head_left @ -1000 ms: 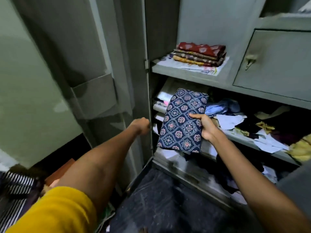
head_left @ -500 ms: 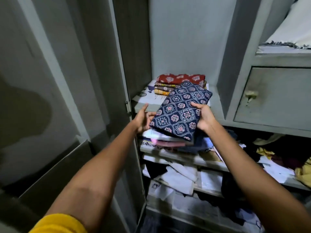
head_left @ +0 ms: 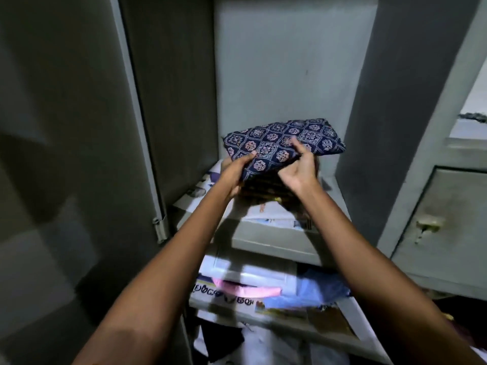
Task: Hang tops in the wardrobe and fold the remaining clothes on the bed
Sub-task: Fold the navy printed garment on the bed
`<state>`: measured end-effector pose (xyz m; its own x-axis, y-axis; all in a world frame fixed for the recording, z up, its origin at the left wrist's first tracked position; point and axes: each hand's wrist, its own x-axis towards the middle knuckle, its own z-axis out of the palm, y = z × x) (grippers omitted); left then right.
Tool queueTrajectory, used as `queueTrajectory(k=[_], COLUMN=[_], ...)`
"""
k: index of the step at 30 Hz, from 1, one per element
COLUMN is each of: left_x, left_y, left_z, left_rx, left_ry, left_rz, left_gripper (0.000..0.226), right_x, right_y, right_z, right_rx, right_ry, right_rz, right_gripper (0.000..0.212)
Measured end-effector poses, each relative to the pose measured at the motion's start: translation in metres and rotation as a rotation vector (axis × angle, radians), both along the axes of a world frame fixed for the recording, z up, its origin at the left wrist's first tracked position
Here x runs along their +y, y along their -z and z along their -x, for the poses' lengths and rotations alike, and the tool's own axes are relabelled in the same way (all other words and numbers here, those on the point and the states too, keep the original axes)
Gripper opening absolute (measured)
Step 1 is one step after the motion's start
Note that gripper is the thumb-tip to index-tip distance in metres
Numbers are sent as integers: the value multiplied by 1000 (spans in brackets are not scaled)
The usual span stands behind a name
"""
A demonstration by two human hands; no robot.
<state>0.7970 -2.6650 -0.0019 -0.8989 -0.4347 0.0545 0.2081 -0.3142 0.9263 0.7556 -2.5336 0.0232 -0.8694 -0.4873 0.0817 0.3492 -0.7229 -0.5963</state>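
Observation:
A folded navy cloth (head_left: 284,139) with a pink and white flower print lies flat over the upper wardrobe shelf (head_left: 274,243), on top of a stack of folded clothes (head_left: 263,189) that it mostly hides. My left hand (head_left: 234,171) grips its near left corner, thumb on top. My right hand (head_left: 300,167) pinches its near edge at the middle, with the fingers blurred by motion.
Newspaper (head_left: 276,219) lines the shelf. The open wardrobe door (head_left: 66,154) stands at the left. A closed locker door (head_left: 442,222) with a handle is at the right. The shelf below holds pink cloth (head_left: 247,289), blue cloth (head_left: 316,288) and more newspaper.
The navy cloth went from in front of the lower shelves up and onto the stack on the upper shelf. My left hand left the wardrobe's edge and took the cloth's corner.

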Motion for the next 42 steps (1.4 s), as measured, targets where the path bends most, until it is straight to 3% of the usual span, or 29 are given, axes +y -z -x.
queueTrajectory(k=[2, 6, 9, 12, 14, 15, 17, 18, 20, 23, 26, 29, 32, 35, 36, 39, 41, 42], left_x=[-6, -28, -41, -62, -70, -72, -79, -84, -87, -85, -80, -83, -85, -75, -68, -41, -28, -26], left_y=[-13, -32, -43, -44, -33, -22, 1, 10, 13, 13, 17, 15, 5, -14, -24, -64, -70, -61], left_z=[12, 45, 68, 93, 101, 101, 103, 108, 115, 122, 124, 124, 120, 114, 114, 125, 138, 144], left_rx=[-3, -39, -95, -131, -201, -263, -358, -361, -332, -273, -279, -335, -419, -680, -693, -398, -166, -135], left_ry=[-30, -53, -63, -117, -117, -105, -78, -77, -111, -162, -221, -242, -226, -229, -303, -436, -317, -213], left_rz=[98, 237, 334, 312, 392, 439, 478, 476, 467, 525, 613, 690, 804, 1153, 1291, 1476, 1527, 1587], left_gripper=[49, 46, 20, 32, 27, 25, 34, 40, 37, 28, 36, 47, 45, 57, 59, 44, 40, 42], right_x=[12, 28, 34, 42, 46, 46, 48, 48, 49, 45, 42, 39, 43, 48, 46, 21, -3, -12], right_y=[-3, -4, -2, -4, 6, 16, 39, 48, 57, 51, 53, 55, 39, 15, 4, -46, -57, -49], right_z=[21, 67, 87, 102, 112, 114, 124, 129, 138, 135, 133, 130, 127, 118, 115, 110, 123, 130], right_rx=[-16, -72, -139, -104, -81, -56, -39, -29, -7, 0, -21, -36, 112, 330, 444, 777, 893, 900], right_ry=[72, 171, 229, 256, 254, 229, 211, 213, 283, 396, 498, 466, 477, 607, 711, 940, 877, 772], right_rz=[98, 104, -60, -298, -492, -593, -777, -796, -767, -712, -696, -749, -1060, -1606, -1688, -1564, -1593, -1670], right_gripper=[76, 75, 60, 41, 29, 30, 54, 59, 42, 36, 22, 28, 26, 43, 47, 41, 38, 39])
